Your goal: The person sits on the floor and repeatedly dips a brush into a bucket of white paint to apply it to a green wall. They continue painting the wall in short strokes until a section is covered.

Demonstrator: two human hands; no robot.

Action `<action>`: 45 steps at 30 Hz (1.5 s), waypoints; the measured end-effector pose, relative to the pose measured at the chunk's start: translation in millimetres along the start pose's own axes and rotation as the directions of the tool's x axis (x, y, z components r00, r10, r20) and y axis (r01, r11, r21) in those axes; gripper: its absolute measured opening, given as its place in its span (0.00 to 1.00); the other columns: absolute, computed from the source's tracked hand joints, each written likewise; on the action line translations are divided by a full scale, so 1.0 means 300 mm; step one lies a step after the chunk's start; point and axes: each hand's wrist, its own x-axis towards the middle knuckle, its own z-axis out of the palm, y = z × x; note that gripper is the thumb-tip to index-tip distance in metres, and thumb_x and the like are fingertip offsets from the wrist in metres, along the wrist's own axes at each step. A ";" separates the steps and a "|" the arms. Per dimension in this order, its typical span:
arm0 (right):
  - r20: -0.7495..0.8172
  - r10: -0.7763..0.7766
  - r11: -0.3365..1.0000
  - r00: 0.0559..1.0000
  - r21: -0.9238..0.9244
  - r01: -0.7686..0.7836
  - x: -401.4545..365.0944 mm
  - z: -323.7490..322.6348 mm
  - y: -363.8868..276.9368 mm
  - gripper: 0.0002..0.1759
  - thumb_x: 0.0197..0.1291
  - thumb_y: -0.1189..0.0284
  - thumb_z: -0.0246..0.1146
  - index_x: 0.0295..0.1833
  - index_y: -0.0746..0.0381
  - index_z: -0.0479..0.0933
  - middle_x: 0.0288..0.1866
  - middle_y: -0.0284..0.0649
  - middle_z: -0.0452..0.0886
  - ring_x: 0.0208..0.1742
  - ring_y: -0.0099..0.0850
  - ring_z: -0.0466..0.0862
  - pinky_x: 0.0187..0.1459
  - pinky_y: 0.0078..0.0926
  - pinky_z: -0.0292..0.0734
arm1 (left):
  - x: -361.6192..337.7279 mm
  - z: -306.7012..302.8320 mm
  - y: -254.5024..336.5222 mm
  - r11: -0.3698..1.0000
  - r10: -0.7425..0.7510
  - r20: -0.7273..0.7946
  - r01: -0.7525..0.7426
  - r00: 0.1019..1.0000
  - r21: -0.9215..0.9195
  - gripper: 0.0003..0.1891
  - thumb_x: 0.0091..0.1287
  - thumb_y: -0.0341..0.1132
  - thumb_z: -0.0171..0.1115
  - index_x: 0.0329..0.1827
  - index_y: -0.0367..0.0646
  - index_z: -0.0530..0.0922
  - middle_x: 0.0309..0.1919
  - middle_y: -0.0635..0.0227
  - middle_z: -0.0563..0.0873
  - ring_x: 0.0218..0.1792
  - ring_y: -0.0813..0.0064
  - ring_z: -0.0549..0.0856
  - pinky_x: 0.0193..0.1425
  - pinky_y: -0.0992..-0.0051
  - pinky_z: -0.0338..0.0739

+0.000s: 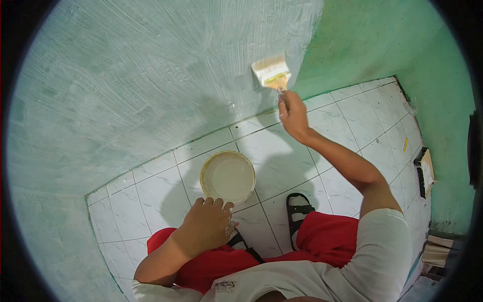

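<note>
A wide paintbrush (272,71) with a wooden handle and white-coated bristles is in my right hand (294,115), its fingers closed round the handle. The bristles are up against the wall, close to the edge between whitish paint (166,55) and bare green (352,45). Below and to the left, a round bucket (203,177) of pale, milky paint stands on the tiles. My left hand (209,221) hangs palm down over my knee beside the near rim of the bucket, fingers slightly apart and bent, with white paint smears on them.
White tiles (274,151) cover the floor up to the wall. To the right lie a small yellow strip (405,145) and a dark-edged object with a white face (425,172) by the green side wall. My sandalled foot (298,214) is right of the bucket.
</note>
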 end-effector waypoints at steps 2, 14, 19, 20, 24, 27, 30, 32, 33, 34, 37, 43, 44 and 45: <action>0.016 0.017 1.000 1.000 0.002 -0.017 -0.083 0.098 0.092 0.12 0.67 0.77 0.60 0.55 0.65 0.74 0.39 0.54 0.75 0.40 0.56 0.79 0.40 0.48 0.75 | 0.000 0.008 0.002 1.000 0.010 -0.040 -0.010 0.999 0.003 0.24 0.73 0.48 0.59 0.56 0.33 0.81 0.44 0.52 0.87 0.49 0.55 0.86 0.58 0.60 0.78; 0.354 0.345 0.938 0.869 -0.154 -0.310 -0.318 0.137 0.211 0.11 0.62 0.78 0.60 0.50 0.65 0.72 0.35 0.55 0.81 0.37 0.56 0.83 0.41 0.50 0.77 | 0.005 0.005 0.015 0.999 0.036 -0.067 -0.035 0.997 0.022 0.23 0.73 0.49 0.60 0.54 0.35 0.81 0.42 0.55 0.86 0.47 0.56 0.86 0.55 0.61 0.78; 0.447 0.477 0.879 0.757 -0.259 -0.401 -0.239 0.193 0.146 0.16 0.58 0.77 0.62 0.53 0.65 0.75 0.38 0.59 0.85 0.41 0.57 0.86 0.44 0.50 0.80 | -0.005 0.001 0.024 0.998 0.040 -0.069 -0.037 0.997 0.049 0.23 0.72 0.49 0.60 0.54 0.35 0.81 0.41 0.56 0.86 0.46 0.58 0.86 0.54 0.62 0.78; 0.442 0.463 0.885 0.768 -0.267 -0.381 -0.192 0.222 0.135 0.14 0.57 0.77 0.63 0.50 0.66 0.78 0.38 0.60 0.85 0.42 0.58 0.86 0.45 0.50 0.80 | -0.008 0.001 0.024 0.998 0.049 -0.081 -0.045 0.996 0.044 0.23 0.72 0.49 0.61 0.54 0.35 0.82 0.41 0.56 0.86 0.46 0.58 0.86 0.54 0.62 0.78; 0.467 0.503 0.862 0.727 -0.206 -0.463 0.114 0.193 -0.026 0.11 0.54 0.76 0.65 0.44 0.68 0.83 0.35 0.56 0.86 0.40 0.54 0.87 0.47 0.45 0.81 | -0.015 0.011 0.020 0.998 0.048 -0.092 -0.043 0.995 0.050 0.23 0.72 0.49 0.61 0.54 0.35 0.82 0.41 0.57 0.86 0.46 0.58 0.86 0.54 0.63 0.79; 0.453 0.395 0.915 0.799 -0.110 -0.389 0.225 0.081 -0.094 0.12 0.57 0.75 0.66 0.45 0.68 0.83 0.30 0.52 0.84 0.31 0.45 0.86 0.39 0.39 0.80 | -0.029 0.015 0.013 0.998 0.048 -0.108 -0.044 0.993 0.040 0.23 0.71 0.49 0.62 0.54 0.36 0.82 0.41 0.57 0.86 0.47 0.59 0.86 0.54 0.63 0.78; 0.406 0.293 0.955 0.866 -0.084 -0.284 0.309 -0.059 -0.192 0.14 0.58 0.74 0.66 0.48 0.69 0.83 0.27 0.51 0.83 0.26 0.42 0.85 0.33 0.38 0.79 | -0.039 0.015 0.002 0.999 0.048 -0.124 -0.047 0.991 0.007 0.24 0.71 0.49 0.62 0.55 0.36 0.82 0.42 0.57 0.86 0.48 0.59 0.85 0.55 0.62 0.78; 0.440 0.376 0.924 0.815 -0.105 -0.368 0.363 -0.171 -0.301 0.16 0.57 0.73 0.66 0.50 0.70 0.83 0.27 0.54 0.84 0.27 0.45 0.86 0.34 0.40 0.80 | -0.036 0.013 -0.005 0.999 0.041 -0.066 -0.041 0.997 0.007 0.24 0.71 0.49 0.62 0.56 0.34 0.81 0.43 0.55 0.86 0.50 0.59 0.85 0.56 0.62 0.78; 0.438 0.388 0.916 0.811 -0.086 -0.392 0.376 -0.220 -0.357 0.15 0.59 0.74 0.65 0.51 0.70 0.82 0.27 0.54 0.83 0.28 0.44 0.86 0.33 0.40 0.78 | -0.032 0.015 -0.009 0.999 0.048 -0.065 -0.048 0.997 0.005 0.24 0.71 0.49 0.62 0.56 0.34 0.81 0.43 0.55 0.86 0.50 0.59 0.85 0.56 0.62 0.78; 0.433 0.401 0.907 0.807 -0.065 -0.415 0.378 -0.258 -0.398 0.14 0.61 0.75 0.64 0.51 0.69 0.81 0.27 0.53 0.82 0.28 0.42 0.85 0.33 0.41 0.76 | -0.028 0.016 -0.015 0.999 0.050 -0.065 -0.050 0.997 0.001 0.24 0.71 0.49 0.61 0.56 0.34 0.81 0.44 0.55 0.86 0.50 0.58 0.85 0.56 0.62 0.78; 0.377 0.324 0.946 0.868 -0.101 -0.309 0.338 -0.311 -0.469 0.13 0.63 0.77 0.62 0.52 0.68 0.78 0.28 0.54 0.81 0.29 0.45 0.83 0.34 0.41 0.74 | -0.024 0.014 -0.031 0.999 0.048 -0.055 -0.048 0.997 0.000 0.24 0.71 0.48 0.61 0.56 0.34 0.81 0.45 0.55 0.86 0.50 0.58 0.85 0.57 0.62 0.77; 0.211 0.031 0.996 0.977 -0.084 -0.014 0.140 -0.151 -0.253 0.20 0.63 0.78 0.63 0.61 0.63 0.73 0.36 0.51 0.77 0.32 0.50 0.81 0.35 0.44 0.77 | -0.029 0.010 -0.036 0.999 0.044 -0.040 -0.044 0.998 0.000 0.24 0.72 0.48 0.60 0.56 0.33 0.82 0.46 0.55 0.86 0.50 0.58 0.85 0.58 0.62 0.77; 0.168 -0.078 0.988 0.983 -0.121 0.099 0.108 -0.113 -0.196 0.23 0.62 0.77 0.64 0.63 0.61 0.72 0.39 0.50 0.76 0.33 0.50 0.82 0.36 0.45 0.78 | -0.030 0.010 -0.033 0.999 0.038 -0.043 -0.038 0.998 0.001 0.24 0.72 0.48 0.60 0.55 0.33 0.82 0.45 0.55 0.86 0.50 0.58 0.85 0.58 0.62 0.77; 0.166 -0.078 0.988 0.983 -0.119 0.099 0.077 -0.074 -0.130 0.23 0.62 0.77 0.64 0.63 0.61 0.72 0.39 0.50 0.76 0.33 0.50 0.82 0.36 0.45 0.78 | -0.030 0.007 -0.031 0.999 0.037 -0.042 -0.037 0.998 0.003 0.24 0.72 0.48 0.60 0.55 0.33 0.82 0.45 0.55 0.86 0.50 0.58 0.85 0.58 0.62 0.77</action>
